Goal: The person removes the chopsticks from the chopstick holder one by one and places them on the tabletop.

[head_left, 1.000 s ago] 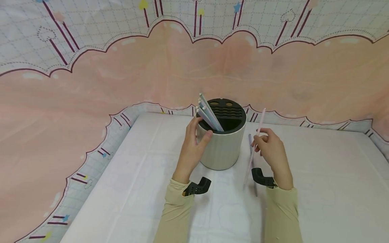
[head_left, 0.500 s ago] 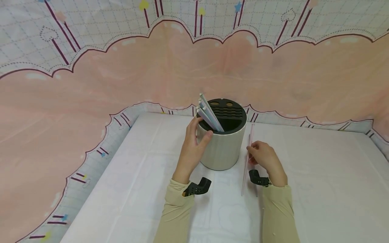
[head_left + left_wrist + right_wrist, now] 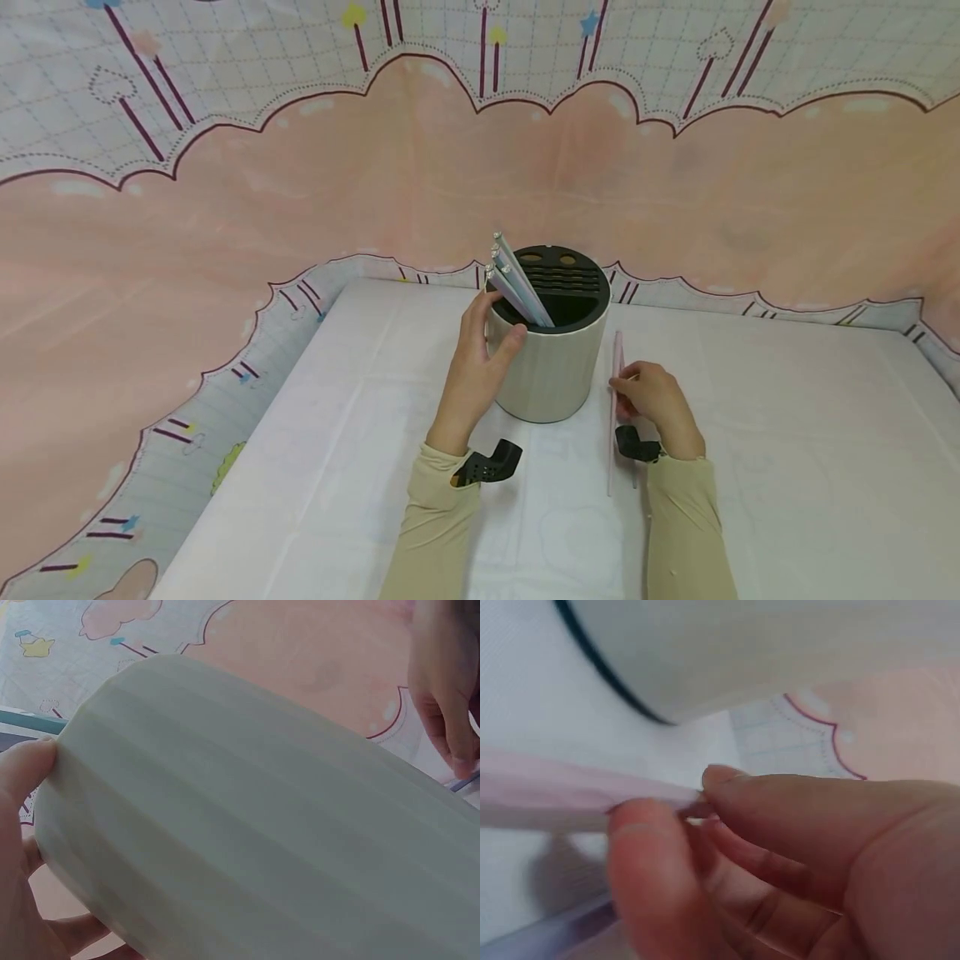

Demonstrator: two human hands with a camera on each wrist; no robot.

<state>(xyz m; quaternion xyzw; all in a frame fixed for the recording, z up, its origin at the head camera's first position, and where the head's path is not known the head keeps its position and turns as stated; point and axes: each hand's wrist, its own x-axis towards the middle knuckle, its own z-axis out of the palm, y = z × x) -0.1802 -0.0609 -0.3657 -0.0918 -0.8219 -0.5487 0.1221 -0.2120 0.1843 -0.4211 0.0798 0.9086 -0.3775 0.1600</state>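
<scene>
A cream ribbed utensil holder (image 3: 551,379) with a slotted black top stands upright in the middle of the table. My left hand (image 3: 480,358) grips it from the left, with fingers and thumb spread round its upper rim. Several slim pale blue sticks (image 3: 527,293) lean in the large opening, their ends up to the left. To the right of the holder, my right hand (image 3: 654,396) pinches a thin pale pink stick (image 3: 611,454) between thumb and fingertips, low over the table. Under that hand lies a grey-purple stick (image 3: 555,934), mostly hidden in the head view.
White cloth covers the table (image 3: 810,450). Behind it and along the left hangs a patterned peach-and-white backdrop (image 3: 300,183). Each wrist carries a black camera mount (image 3: 491,462) above a beige sleeve (image 3: 431,529).
My right hand has come down and slightly nearer with the pink stick, which was raised and tilted before and now stands lower over the grey-purple one. My left hand stays on the holder.
</scene>
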